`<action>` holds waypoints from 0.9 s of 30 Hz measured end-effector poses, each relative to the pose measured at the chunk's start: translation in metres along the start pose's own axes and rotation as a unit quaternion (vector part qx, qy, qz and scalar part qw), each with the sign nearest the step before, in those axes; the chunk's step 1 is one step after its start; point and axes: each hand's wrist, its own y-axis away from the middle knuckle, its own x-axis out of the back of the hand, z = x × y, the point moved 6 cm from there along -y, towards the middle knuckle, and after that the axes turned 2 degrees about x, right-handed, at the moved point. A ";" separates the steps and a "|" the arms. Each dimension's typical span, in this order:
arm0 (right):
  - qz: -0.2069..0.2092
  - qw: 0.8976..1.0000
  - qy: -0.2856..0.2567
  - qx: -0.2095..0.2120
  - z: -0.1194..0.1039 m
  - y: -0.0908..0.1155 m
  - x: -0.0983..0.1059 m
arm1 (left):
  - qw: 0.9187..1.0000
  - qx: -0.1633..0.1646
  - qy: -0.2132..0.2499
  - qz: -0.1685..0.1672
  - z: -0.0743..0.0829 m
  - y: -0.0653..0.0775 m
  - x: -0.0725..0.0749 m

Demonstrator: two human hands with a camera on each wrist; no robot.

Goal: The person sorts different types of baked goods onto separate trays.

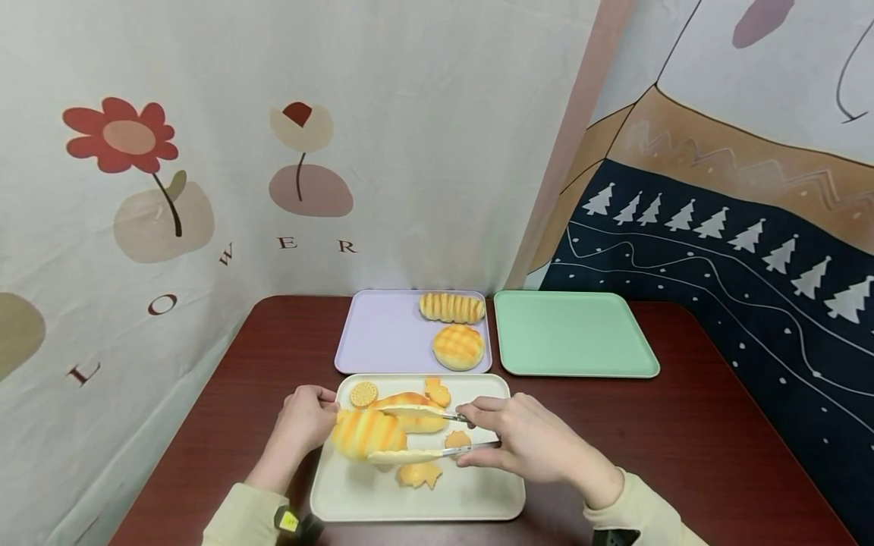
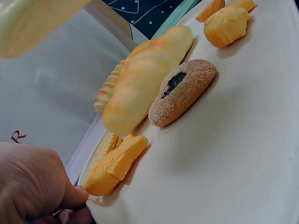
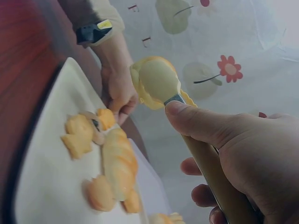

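My right hand (image 1: pixel 536 440) holds a pair of tongs (image 1: pixel 471 448) with cream-coloured tips. Between the tips is a striped yellow bread roll (image 1: pixel 365 434), raised above the white tray (image 1: pixel 471 500). My left hand (image 1: pixel 303 417) grips the tray's left rim, thumb at the edge, as the left wrist view shows. On the tray lie a long glazed bread (image 2: pixel 147 79), a sugar-coated bun (image 2: pixel 187 93) with a dark centre, a round cracker (image 1: pixel 364 393) and several small orange biscuits (image 1: pixel 419 475). In the head view the held roll hides the sugar-coated bun.
Behind the white tray, a lilac tray (image 1: pixel 382 334) carries a ridged bread (image 1: pixel 451 308) and a round bun (image 1: pixel 458 347). A green tray (image 1: pixel 573 334) stands to its right. All rest on a dark red-brown table (image 1: pixel 683 455), with printed curtains (image 1: pixel 437 152) behind.
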 end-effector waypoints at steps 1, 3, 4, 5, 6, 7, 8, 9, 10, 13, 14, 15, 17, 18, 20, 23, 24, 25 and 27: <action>0.002 1.000 0.001 0.000 0.000 -0.001 0.003 | 1.000 -0.001 0.000 0.001 0.000 0.000 0.000; 0.008 1.000 0.008 0.002 0.001 -0.003 0.008 | 1.000 -0.003 -0.001 0.002 0.001 0.000 0.001; 0.011 1.000 0.013 0.004 0.001 -0.004 0.010 | 1.000 -0.004 -0.001 0.002 0.001 0.000 0.001; 0.014 1.000 0.017 0.004 0.002 -0.005 0.012 | 1.000 -0.004 -0.001 0.003 0.002 0.001 0.002; 0.015 1.000 0.024 0.005 0.002 -0.005 0.014 | 1.000 -0.004 0.000 0.003 0.002 0.001 0.002; 0.015 0.999 0.028 0.004 0.003 -0.006 0.015 | 1.000 -0.004 0.001 0.003 0.002 0.001 0.002; 0.014 0.999 0.031 0.003 0.004 -0.007 0.017 | 1.000 -0.003 0.001 0.003 0.002 0.001 0.002; 0.014 0.999 0.031 0.003 0.004 -0.008 0.018 | 1.000 -0.002 0.001 0.004 0.001 0.001 0.002; 0.013 0.999 0.031 0.002 0.005 -0.009 0.019 | 1.000 -0.001 0.001 0.003 0.001 0.001 0.001; 0.009 1.000 0.021 0.003 0.007 -0.012 0.021 | 1.000 0.002 0.003 0.001 0.000 0.000 0.000; 0.007 1.000 0.017 0.002 0.007 -0.013 0.022 | 1.000 0.003 0.002 0.001 0.000 0.000 0.000; 0.005 1.000 0.013 0.000 0.008 -0.014 0.022 | 1.000 0.004 0.002 0.001 0.000 0.000 -0.001; 0.000 1.000 0.010 -0.005 0.010 -0.016 0.023 | 1.000 0.006 0.001 0.000 0.000 0.000 -0.001; -0.002 1.000 0.008 -0.009 0.011 -0.017 0.024 | 1.000 0.008 0.002 -0.001 0.000 0.000 -0.001; -0.004 1.000 0.010 -0.014 0.013 -0.018 0.026 | 1.000 0.010 0.003 -0.003 0.000 0.000 -0.001; -0.004 1.000 0.016 -0.022 0.018 -0.021 0.029 | 1.000 0.008 0.005 -0.004 0.000 0.001 0.000; -0.003 1.000 0.019 -0.023 0.019 -0.022 0.030 | 1.000 0.007 0.006 -0.004 0.000 0.001 0.000; -0.004 0.999 0.021 -0.025 0.021 -0.023 0.030 | 1.000 0.006 0.005 -0.004 0.001 0.001 0.000; -0.003 0.999 0.023 -0.028 0.025 -0.024 0.031 | 1.000 0.003 0.005 -0.002 0.001 0.002 0.001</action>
